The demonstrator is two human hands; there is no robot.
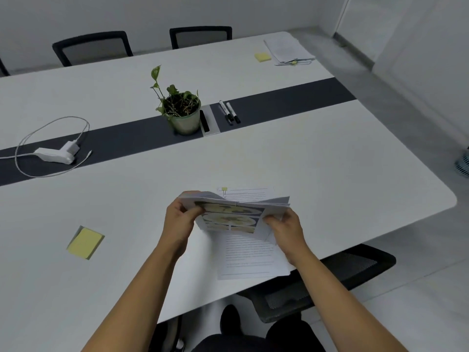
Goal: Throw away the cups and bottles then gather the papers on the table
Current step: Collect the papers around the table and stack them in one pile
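Since there isn't a single cup or bottle anywhere on the table (330,161), I'd guess the trash part is already done and we're into the paper gathering.

The person has a bundle of papers (229,217) lifted off the table and gripped at both ends. The left hand (181,219) is curled round the left edge and the right hand (284,226) is pinching the right edge. The bundle tilts toward them with a page of colour pictures facing up. Its edges look a bit uneven, so my guess is they're squaring it up.

Right under it, a printed sheet (250,255) lies flat by the near edge of the table, partly covered by the bundle and the right wrist. Can't tell if it's one page or several. Looks like that one hasn't been picked up yet.

Another stack of papers (288,50) sits way off at the far right corner, just beside a yellow sticky pad (263,57) and well apart from both hands. So I'd say roughly halfway on the papers.

A second sticky pad (85,243) lies to the left of the hands. The plant (181,110), markers (229,112) and charger (59,152) along the middle strip probably aren't part of the job.
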